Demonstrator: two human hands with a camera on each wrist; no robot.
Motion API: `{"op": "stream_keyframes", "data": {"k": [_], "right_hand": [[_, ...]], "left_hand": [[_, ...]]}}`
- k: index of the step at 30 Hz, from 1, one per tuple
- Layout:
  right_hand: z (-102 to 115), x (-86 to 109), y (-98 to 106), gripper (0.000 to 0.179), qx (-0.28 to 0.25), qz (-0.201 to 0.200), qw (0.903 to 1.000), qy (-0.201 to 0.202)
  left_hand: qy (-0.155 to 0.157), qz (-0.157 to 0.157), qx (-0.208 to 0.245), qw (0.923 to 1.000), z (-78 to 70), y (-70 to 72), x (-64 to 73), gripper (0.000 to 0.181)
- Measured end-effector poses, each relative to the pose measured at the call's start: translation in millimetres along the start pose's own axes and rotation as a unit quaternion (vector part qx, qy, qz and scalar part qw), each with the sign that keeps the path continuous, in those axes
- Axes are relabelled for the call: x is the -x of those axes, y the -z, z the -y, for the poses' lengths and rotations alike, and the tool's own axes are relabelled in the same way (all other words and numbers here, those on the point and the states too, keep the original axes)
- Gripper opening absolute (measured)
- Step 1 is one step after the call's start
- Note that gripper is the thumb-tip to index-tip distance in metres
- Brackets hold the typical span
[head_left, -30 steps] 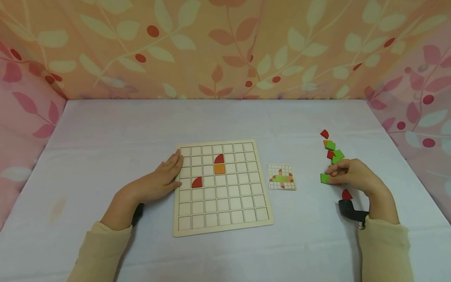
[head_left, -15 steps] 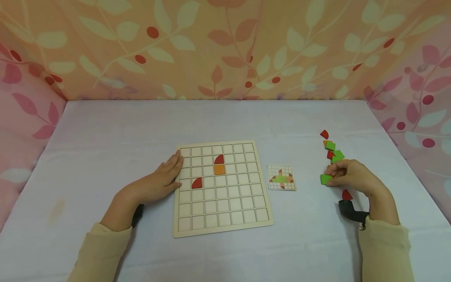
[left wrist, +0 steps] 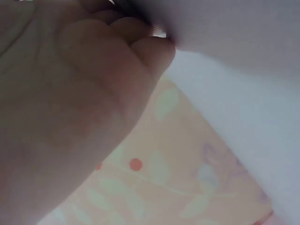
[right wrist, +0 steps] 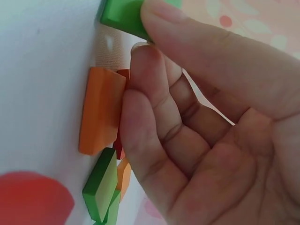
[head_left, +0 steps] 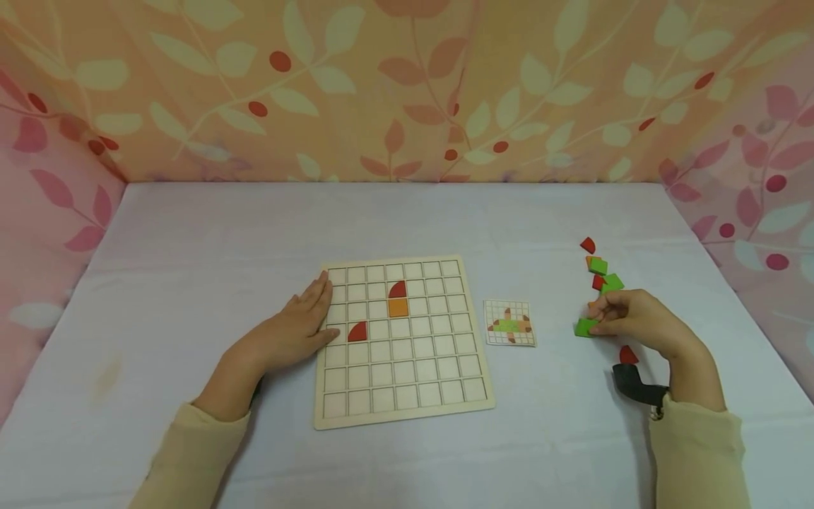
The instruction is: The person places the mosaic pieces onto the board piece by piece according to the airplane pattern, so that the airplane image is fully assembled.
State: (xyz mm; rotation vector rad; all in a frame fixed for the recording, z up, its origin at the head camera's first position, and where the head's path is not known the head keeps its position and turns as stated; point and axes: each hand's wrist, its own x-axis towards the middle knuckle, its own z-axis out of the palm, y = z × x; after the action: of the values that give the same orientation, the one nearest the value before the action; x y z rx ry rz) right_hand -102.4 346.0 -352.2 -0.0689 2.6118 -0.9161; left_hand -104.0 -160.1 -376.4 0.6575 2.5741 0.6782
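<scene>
My right hand point(head_left: 645, 325) pinches a green square tile point(head_left: 584, 327) between thumb and fingers, right of the pattern card. In the right wrist view the thumb lies over this green tile point(right wrist: 123, 15), while the other fingers curl beside an orange block point(right wrist: 101, 111). My left hand point(head_left: 286, 332) rests at the left edge of the wooden grid board point(head_left: 407, 415), its fingers straight and the thumb over the rim. On the board sit an orange square point(head_left: 398, 307), a red quarter-circle point(head_left: 397, 289) above it and another red quarter-circle point(head_left: 358, 331) further left.
A small pattern card point(head_left: 510, 323) lies right of the board. Beyond my right hand, several loose green, red and orange pieces form a line, including a green piece point(head_left: 598, 266) and a red one point(head_left: 588, 245). Another red piece point(head_left: 627, 355) lies near the right wrist.
The green tile in my right hand has shifted slightly left and tilted. My left thumb has slid a little further onto the board. The head view has moved slightly.
</scene>
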Motion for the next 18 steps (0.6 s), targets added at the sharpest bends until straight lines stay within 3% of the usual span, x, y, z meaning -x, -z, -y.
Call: {"op": "stream_keyframes", "data": {"k": [8, 18], "right_hand": [[1.6, -2.1, -1.0, 0.024, 0.001, 0.006, 1.0000, 0.003], [4.2, -3.0, -5.6, 0.020, -0.004, -0.001, 0.9997, 0.024]], "left_hand": [[0.062, -0.040, -0.078, 0.9942, -14.3, -10.3, -5.8, 0.077], [0.063, -0.046, -0.090, 0.9929, -18.4, -12.0, -5.2, 0.078]]}}
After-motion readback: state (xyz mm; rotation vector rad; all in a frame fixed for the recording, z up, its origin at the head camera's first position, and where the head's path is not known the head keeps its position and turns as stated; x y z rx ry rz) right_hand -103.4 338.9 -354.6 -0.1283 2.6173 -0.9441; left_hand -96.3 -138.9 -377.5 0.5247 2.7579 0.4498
